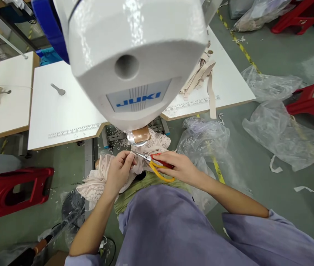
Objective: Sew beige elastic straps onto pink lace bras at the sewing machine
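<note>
My right hand (177,165) grips a pair of scissors (161,170) with one yellow and one red handle loop. Their metal blades point left, with the tips right by the fingers of my left hand (120,168). That left hand pinches the edge of a pale pink lace fabric (98,183), gathered over my lap and below the machine. More of the lace (158,142) bunches on the right, under the sewing machine head. Whether the blades are closed on a thread or on cloth is too small to tell.
A white JUKI sewing machine (137,66) looms right above my hands. White tabletops (62,107) with printed rulers flank it, and beige strips (201,74) hang over the right one. Red stools (15,192) and plastic bags (207,138) are on the floor.
</note>
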Available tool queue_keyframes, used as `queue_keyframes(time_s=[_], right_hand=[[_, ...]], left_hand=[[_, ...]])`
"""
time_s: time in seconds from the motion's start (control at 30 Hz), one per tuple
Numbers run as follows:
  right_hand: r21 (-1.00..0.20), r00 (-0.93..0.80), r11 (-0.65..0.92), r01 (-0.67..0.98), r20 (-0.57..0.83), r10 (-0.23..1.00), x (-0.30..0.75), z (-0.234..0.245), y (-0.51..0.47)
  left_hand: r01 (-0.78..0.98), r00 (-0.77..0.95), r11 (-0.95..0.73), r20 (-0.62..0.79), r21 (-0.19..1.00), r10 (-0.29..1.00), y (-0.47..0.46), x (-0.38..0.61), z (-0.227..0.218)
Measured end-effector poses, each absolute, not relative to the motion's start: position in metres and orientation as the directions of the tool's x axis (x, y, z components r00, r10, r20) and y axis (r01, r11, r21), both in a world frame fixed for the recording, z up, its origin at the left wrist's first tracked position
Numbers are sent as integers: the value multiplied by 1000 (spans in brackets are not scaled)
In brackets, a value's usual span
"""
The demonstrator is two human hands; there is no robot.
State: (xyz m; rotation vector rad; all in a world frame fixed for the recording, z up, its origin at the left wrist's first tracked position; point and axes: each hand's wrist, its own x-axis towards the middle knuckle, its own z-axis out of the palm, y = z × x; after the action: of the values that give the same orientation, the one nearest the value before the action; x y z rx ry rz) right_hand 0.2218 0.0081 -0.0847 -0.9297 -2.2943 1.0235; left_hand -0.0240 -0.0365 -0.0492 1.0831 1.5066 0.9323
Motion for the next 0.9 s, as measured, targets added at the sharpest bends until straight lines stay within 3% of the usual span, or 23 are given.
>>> queue_keyframes(time_s=[0.13, 0.33, 0.43, 0.5, 0.57, 0.63, 0.7, 0.77, 0.83, 0.9], right_hand=[[-714, -629, 494, 496, 97, 771, 244, -81, 9], [-496, -444, 399, 772, 29, 896, 280, -78, 84], [-344, -323, 345, 873, 124, 938, 282, -74, 154], [-298, -359, 401, 866, 188, 914, 280, -68, 187], [-332, -372, 455, 827, 284, 884, 272, -63, 192], [-470, -344, 475, 744, 340, 875, 257, -60, 166], [-666, -440, 479, 572, 244, 864, 240, -63, 122], [-773, -719, 521, 362, 124, 683, 222, -70, 76], [-808, -815, 522, 273, 94, 572, 207, -78, 42], [-859, -816, 460, 224, 93, 571, 195, -82, 24]], left_hand=[[197, -183, 236, -201, 952, 962, -37, -27, -51], [625, -210, 102, 41, 774, 977, -39, -40, -59], [670, -134, 97, -8, 736, 991, -34, -49, -54], [622, -48, 122, -117, 773, 992, -29, -56, -47], [631, 27, 142, -204, 763, 979, -26, -63, -41], [763, 17, 115, -197, 636, 980, -25, -66, -39], [902, 17, 8, -53, 431, 998, -26, -61, -40], [948, 123, -162, 154, 275, 980, -29, -49, -42], [907, 269, -350, 317, 235, 910, -31, -33, -43], [847, 347, -467, 403, 253, 847, -33, -16, -42]])
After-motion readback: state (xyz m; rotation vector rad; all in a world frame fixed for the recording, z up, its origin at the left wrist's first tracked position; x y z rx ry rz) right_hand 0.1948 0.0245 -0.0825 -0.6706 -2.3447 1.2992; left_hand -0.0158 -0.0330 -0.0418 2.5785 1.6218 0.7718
